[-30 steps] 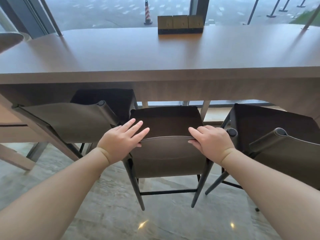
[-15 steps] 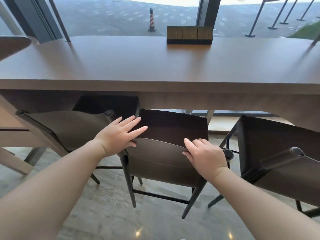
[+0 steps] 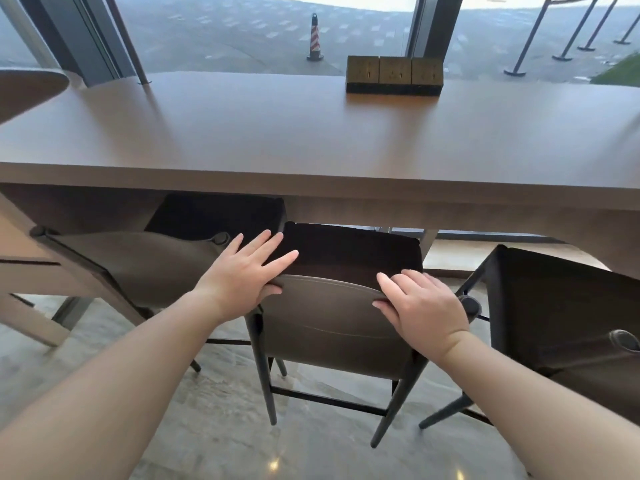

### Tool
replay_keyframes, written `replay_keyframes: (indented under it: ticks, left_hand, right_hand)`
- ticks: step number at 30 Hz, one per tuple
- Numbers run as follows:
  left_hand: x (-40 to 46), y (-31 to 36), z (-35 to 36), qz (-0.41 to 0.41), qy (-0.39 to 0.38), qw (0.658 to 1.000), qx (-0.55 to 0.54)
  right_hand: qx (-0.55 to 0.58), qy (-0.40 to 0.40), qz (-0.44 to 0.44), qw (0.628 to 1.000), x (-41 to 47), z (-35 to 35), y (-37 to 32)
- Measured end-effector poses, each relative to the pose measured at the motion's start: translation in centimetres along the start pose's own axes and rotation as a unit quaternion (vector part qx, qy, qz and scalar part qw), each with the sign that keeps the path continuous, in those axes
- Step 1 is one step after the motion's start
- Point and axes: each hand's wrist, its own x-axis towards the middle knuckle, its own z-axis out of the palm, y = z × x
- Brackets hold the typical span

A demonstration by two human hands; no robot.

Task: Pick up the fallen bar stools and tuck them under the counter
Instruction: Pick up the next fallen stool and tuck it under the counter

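Desk (image 3: pixel 277 133): you're looking at a brown wood-look top, smooth, matt with a faint sheen. Middle stool (image 3: pixel 332 327): backrest looks like smooth taupe leather or vinyl with a stitched seam, low sheen; seat is dark, matt, looks like cloth. Its legs (image 3: pixel 268 386) are dark matt metal by the look of them. Left stool (image 3: pixel 149 261) and right stool (image 3: pixel 568 306) have the same finishes. Floor (image 3: pixel 214 438): polished stone-look tile, glossy, throwing back point lights. Block (image 3: pixel 394 75) on the desk: brassy yellow faces, dull, on a black base. Your bare hands rest on the backrest.
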Motion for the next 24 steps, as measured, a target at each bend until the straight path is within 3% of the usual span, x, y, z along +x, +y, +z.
replay_keyframes:
  ticks: [14, 24]
  left_hand:
    - [3.9, 5.5, -0.3, -0.078, 0.027, 0.996, -0.018]
    - [5.6, 5.9, -0.3, -0.077, 0.047, 0.996, -0.009]
  right_hand:
    - [0.013, -0.017, -0.026, 0.999, 1.0, 2.3, 8.6]
    - [0.02, -0.014, -0.03, 0.999, 1.8, 3.1, 11.0]
